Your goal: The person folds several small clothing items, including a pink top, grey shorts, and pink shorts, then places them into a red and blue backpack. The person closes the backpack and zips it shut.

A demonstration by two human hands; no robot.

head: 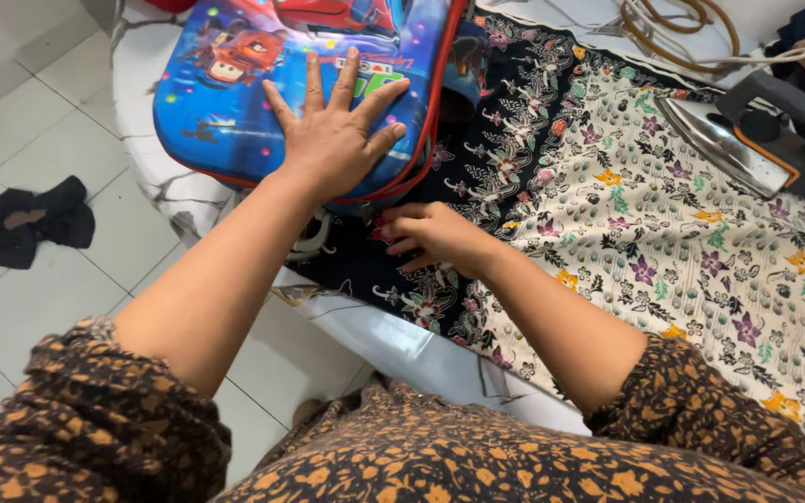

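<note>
Your left hand (pixel 333 140) lies flat with fingers spread on the one blue cartoon-printed backpack (pixel 263 84), which sits at the left end of the tabletop (pixel 393 340) with its side near the rounded edge above the tiled floor (pixel 39 279); your right hand (pixel 435 237) is just below the bag's red-trimmed rim, fingers curled together on the single floral cloth (pixel 663 214), though I cannot tell whether its grip pinches anything. Open cloth stretches to your right up to the one iron (pixel 747 135) at the far right, with one coiled cord (pixel 673 28) beyond it and one dark rag (pixel 25 224) on the floor.
</note>
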